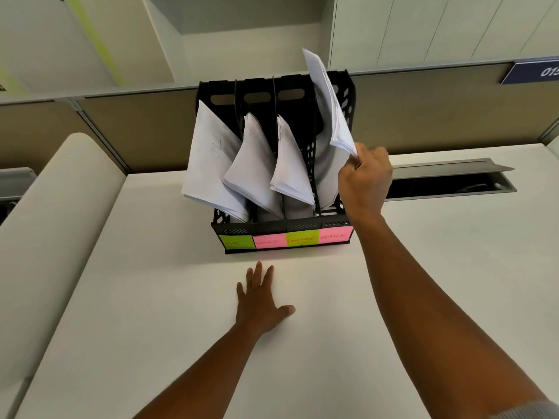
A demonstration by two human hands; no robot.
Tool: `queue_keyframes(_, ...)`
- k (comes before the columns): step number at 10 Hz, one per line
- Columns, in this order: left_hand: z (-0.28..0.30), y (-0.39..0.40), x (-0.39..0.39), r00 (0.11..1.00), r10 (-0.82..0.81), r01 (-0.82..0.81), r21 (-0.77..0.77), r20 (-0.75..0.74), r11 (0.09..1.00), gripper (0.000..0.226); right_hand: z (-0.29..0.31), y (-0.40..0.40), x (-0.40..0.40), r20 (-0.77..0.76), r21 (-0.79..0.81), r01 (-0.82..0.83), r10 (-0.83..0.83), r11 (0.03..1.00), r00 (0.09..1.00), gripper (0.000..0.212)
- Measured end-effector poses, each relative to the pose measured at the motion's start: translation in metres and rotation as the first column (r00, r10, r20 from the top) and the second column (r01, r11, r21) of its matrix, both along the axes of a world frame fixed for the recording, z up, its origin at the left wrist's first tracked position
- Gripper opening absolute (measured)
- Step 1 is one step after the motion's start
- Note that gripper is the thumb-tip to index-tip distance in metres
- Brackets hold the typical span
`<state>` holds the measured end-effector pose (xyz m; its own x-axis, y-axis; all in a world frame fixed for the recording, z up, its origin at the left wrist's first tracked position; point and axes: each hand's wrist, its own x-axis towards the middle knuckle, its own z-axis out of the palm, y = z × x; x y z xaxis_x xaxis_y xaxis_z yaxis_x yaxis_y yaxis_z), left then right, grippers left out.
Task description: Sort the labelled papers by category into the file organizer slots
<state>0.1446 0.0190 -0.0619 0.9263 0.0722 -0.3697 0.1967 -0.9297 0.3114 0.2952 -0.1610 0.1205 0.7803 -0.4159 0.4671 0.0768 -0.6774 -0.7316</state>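
Note:
A black file organizer [338,222] with four slots stands on the white desk [157,313]. Sticky labels on its front read HR [236,241], a pink one I cannot read clearly [269,241], FINANCE [302,238] and ADMIN [335,235]. White papers lean in the three left slots [211,158]. My right hand [364,179] pinches the lower corner of a stack of white papers [331,110] that stands in the rightmost ADMIN slot. My left hand [260,303] lies flat on the desk, fingers spread, just in front of the organizer.
A beige partition wall [438,116] runs behind the desk. An open cable tray with a raised grey lid [450,179] lies to the right of the organizer. A rounded desk edge [51,192] curves at the left. Cabinets hang above.

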Motion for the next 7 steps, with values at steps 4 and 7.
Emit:
queue_keyframes(4, -0.004, 0.001, -0.001, 1.000, -0.017, 0.017, 0.019, -0.004, 1.000, 0.104, -0.060, -0.011, 0.000, -0.382, 0.135, -0.137, 0.179, 0.981, 0.907, 0.018)
queue_keyframes(7, 0.005, 0.002, -0.006, 0.998, -0.057, 0.058, 0.037, -0.034, 0.998, 0.092, -0.056, -0.017, -0.022, -0.277, 0.192, -0.114, 0.166, 0.975, 0.947, 0.022)
